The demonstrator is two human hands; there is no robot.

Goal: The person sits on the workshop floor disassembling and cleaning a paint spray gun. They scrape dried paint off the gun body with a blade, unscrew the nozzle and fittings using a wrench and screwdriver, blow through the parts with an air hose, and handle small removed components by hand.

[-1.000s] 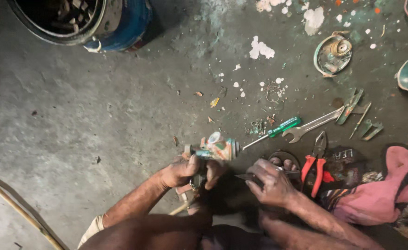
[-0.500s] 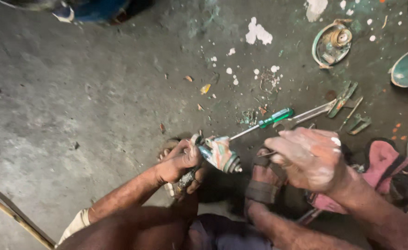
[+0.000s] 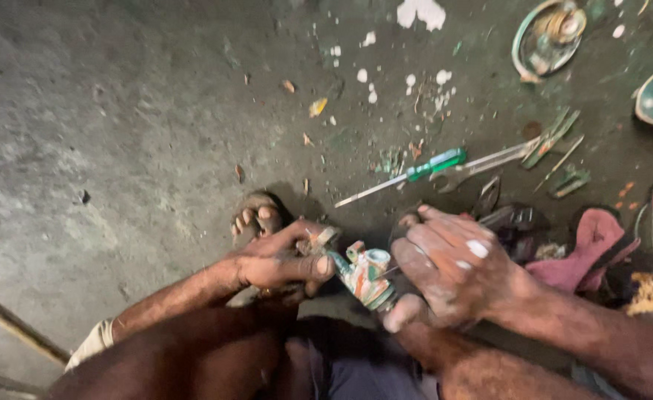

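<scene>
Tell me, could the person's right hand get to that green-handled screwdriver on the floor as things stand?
Probably yes. The green-handled screwdriver lies in the open on the concrete floor just beyond the right hand, with nothing between them. But that hand is busy gripping the small paint-smeared metal part, so it would have to let go first.

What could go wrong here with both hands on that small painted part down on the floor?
The left hand and right hand grip the small painted part close together, so a slip could pinch the fingers. The bare foot sits just behind the left hand, where a dropped part might land. The screwdriver and other loose tools lie on the floor nearby, easy to knock or kneel on.
</scene>
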